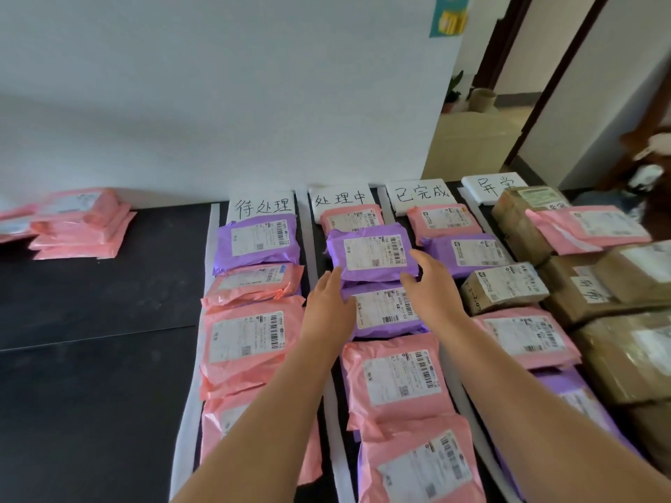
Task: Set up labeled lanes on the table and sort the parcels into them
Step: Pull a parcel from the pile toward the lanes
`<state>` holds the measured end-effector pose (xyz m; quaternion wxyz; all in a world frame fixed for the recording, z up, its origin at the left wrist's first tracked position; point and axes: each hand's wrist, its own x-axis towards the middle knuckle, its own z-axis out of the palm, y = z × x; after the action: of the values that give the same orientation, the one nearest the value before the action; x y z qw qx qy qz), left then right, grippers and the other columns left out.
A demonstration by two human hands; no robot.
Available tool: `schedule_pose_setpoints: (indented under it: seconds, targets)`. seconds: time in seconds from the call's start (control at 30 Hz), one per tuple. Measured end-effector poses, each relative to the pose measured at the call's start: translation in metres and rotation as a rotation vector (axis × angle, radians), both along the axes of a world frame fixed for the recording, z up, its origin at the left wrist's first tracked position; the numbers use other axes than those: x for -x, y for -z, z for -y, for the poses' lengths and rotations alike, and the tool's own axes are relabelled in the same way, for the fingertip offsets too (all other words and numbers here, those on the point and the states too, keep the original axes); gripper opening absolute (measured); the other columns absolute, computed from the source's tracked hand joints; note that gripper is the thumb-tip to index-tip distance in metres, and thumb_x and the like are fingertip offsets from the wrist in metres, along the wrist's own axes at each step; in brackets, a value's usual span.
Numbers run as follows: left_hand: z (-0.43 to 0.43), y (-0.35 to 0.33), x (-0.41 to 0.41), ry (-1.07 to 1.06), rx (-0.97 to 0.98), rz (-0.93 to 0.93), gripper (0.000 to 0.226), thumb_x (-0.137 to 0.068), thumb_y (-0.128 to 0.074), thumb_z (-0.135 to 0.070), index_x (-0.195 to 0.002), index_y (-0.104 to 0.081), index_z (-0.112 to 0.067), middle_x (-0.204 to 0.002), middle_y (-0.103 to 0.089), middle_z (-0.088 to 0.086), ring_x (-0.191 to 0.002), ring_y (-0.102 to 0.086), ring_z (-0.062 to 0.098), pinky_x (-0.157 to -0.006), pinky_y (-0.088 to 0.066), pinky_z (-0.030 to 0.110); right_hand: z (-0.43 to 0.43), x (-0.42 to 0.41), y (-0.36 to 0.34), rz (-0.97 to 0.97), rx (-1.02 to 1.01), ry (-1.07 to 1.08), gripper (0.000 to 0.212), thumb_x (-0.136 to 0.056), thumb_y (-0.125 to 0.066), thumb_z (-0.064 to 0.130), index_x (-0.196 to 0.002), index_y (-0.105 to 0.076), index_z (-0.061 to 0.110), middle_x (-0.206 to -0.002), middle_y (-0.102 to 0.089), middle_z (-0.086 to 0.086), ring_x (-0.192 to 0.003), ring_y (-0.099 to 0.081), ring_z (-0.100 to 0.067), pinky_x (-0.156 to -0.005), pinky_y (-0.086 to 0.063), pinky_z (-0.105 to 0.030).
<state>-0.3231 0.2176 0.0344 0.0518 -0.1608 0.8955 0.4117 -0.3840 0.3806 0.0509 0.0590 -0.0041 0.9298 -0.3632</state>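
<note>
Head view. Reaching with both arms into the second lane, below the 处理中 label [339,199] at 12 o'clock. Flanking the upper purple parcel [370,254]: left hand [328,306] at its 7 o'clock corner, right hand [434,285] at its 4 o'clock edge. Fingers of both nearly straight, touching the wrap, curled round nothing. Lying, it seems, partly over a second purple parcel [385,310] nearer in, and just in front of a pink parcel [352,217].

Likely to go wrong: sliding askew on the slick wrap beneath, or crossing the white lane strip [312,241] at 9 o'clock into the neighbouring lane, if pushed unevenly. Little slack at 3 o'clock too, with the third lane's parcels just beside. Open black surface [90,303] only at 8 to 9 o'clock. Unsorted pink stack [80,226] at 10 o'clock, and cardboard boxes [523,219] crowding 2 o'clock.
</note>
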Motion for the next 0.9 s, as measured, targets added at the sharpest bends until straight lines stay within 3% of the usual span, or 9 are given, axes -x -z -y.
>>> schedule_pose_setpoints:
  seconds: [0.2, 0.33, 0.43, 0.5, 0.67, 0.9]
  targets:
    - [0.025, -0.023, -0.047, 0.103, 0.058, -0.081, 0.058, -0.099, -0.048, -0.015, -0.154, -0.029, -0.02, -0.16, -0.027, 0.001, -0.143, -0.032, 0.025, -0.11, -0.035, 0.037, 0.032, -0.069, -0.014, -0.069, -0.063, -0.04, 0.05, -0.098, -0.058, 0.023, -0.147, -0.044, 0.017, -0.147, -0.049, -0.006, -0.135, -0.046, -0.023, -0.109, -0.039, -0.038]
    - [0.05, -0.032, -0.082, 0.086, 0.096, -0.119, 0.055, -0.1, -0.05, -0.02, -0.153, -0.033, -0.02, -0.159, -0.032, 0.002, -0.143, -0.034, 0.024, -0.114, -0.034, 0.039, 0.057, -0.112, -0.024, -0.12, -0.111, -0.102, 0.044, -0.099, -0.056, 0.018, -0.142, -0.049, 0.013, -0.141, -0.054, -0.007, -0.131, -0.048, -0.025, -0.105, -0.037, -0.034]
    - [0.063, -0.038, -0.107, 0.044, 0.111, -0.139, 0.052, -0.101, -0.05, -0.023, -0.151, -0.036, -0.021, -0.154, -0.039, 0.003, -0.139, -0.038, 0.023, -0.111, -0.033, 0.036, 0.076, -0.133, -0.03, -0.165, -0.084, -0.155, 0.041, -0.096, -0.058, 0.015, -0.137, -0.054, 0.012, -0.136, -0.058, -0.009, -0.127, -0.052, -0.028, -0.106, -0.04, -0.039]
    - [0.071, -0.043, -0.124, 0.002, 0.124, -0.139, 0.051, -0.102, -0.049, -0.026, -0.151, -0.036, -0.023, -0.155, -0.039, 0.001, -0.139, -0.039, 0.022, -0.11, -0.034, 0.035, 0.086, -0.145, -0.033, -0.174, -0.053, -0.187, 0.044, -0.096, -0.059, 0.017, -0.139, -0.054, 0.013, -0.138, -0.057, -0.007, -0.13, -0.05, -0.027, -0.109, -0.038, -0.044]
    - [0.089, -0.056, -0.178, -0.155, 0.147, -0.126, 0.052, -0.103, -0.047, -0.031, -0.153, -0.032, -0.025, -0.157, -0.035, -0.003, -0.141, -0.037, 0.018, -0.111, -0.035, 0.035, 0.112, -0.174, -0.047, -0.217, -0.042, -0.343, 0.044, -0.099, -0.058, 0.019, -0.141, -0.051, 0.015, -0.141, -0.054, -0.005, -0.132, -0.048, -0.024, -0.11, -0.037, -0.038]
    - [0.122, -0.063, -0.246, -0.268, 0.175, -0.103, 0.051, -0.103, -0.048, -0.031, -0.151, -0.034, -0.024, -0.155, -0.039, -0.002, -0.138, -0.041, 0.019, -0.111, -0.036, 0.036, 0.15, -0.223, -0.047, -0.23, -0.018, -0.466, 0.046, -0.096, -0.062, 0.023, -0.14, -0.053, 0.018, -0.141, -0.053, -0.003, -0.131, -0.05, -0.022, -0.11, -0.04, -0.041]
